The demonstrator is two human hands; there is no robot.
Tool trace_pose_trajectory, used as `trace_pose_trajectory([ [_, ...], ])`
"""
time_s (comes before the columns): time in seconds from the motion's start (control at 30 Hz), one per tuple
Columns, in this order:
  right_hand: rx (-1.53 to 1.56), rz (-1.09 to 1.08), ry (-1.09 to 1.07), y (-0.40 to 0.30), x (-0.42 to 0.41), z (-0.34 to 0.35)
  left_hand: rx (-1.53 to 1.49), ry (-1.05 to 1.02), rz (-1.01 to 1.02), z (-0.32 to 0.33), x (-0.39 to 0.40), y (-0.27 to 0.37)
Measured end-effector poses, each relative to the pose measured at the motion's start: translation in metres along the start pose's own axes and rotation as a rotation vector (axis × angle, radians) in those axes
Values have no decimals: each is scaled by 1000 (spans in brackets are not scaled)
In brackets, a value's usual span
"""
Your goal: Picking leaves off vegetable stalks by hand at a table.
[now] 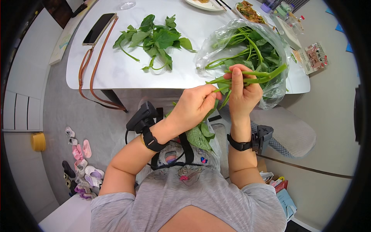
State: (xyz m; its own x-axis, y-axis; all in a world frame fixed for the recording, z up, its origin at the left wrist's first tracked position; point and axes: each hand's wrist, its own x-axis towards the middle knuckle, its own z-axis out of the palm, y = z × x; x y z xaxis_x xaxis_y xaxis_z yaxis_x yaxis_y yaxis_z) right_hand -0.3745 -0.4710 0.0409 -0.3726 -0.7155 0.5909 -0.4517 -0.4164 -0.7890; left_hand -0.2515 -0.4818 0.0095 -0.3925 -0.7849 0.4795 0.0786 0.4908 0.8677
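Note:
My right hand point(243, 90) grips thick green stems point(271, 76) of a leafy vegetable, thumb uppermost, just in front of a clear plastic bag point(205, 55). More leafy stems point(255, 43) fill that bag on the white table. Beside it, my left hand point(195, 104) pinches a thin green stem point(221, 89) between thumb and fingertips. Large green leaves point(200, 137) hang below the hands, over my lap. A loose pile of leafy greens point(163, 37) lies on the table to the left of the bag. Each wrist wears a black strap with a device.
A phone point(99, 29) with a brown strap point(94, 78) lies at the table's left, the strap hanging over the edge. Plates of food point(250, 13), chopsticks point(225, 6) and bottles point(285, 10) stand at the back. A grey padded seat point(289, 130) is at the right. Shoes point(87, 171) lie on the floor.

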Motion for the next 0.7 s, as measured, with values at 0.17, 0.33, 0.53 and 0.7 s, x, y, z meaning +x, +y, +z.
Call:
trace_pose_trajectory([
  [0.17,-2,-5,-18,2,-2,2,-5,-135,-222,-5,2,15],
  [0.33,75,86,37,5,2,-4,-10,-81,-126,-19,-6,-3],
  [0.53,314,187,96,7,11,-25,-559,216,-410,-72,-3,-18],
  [0.7,406,147,109,1,9,-22,-510,-30,-512,-66,-7,-29],
])
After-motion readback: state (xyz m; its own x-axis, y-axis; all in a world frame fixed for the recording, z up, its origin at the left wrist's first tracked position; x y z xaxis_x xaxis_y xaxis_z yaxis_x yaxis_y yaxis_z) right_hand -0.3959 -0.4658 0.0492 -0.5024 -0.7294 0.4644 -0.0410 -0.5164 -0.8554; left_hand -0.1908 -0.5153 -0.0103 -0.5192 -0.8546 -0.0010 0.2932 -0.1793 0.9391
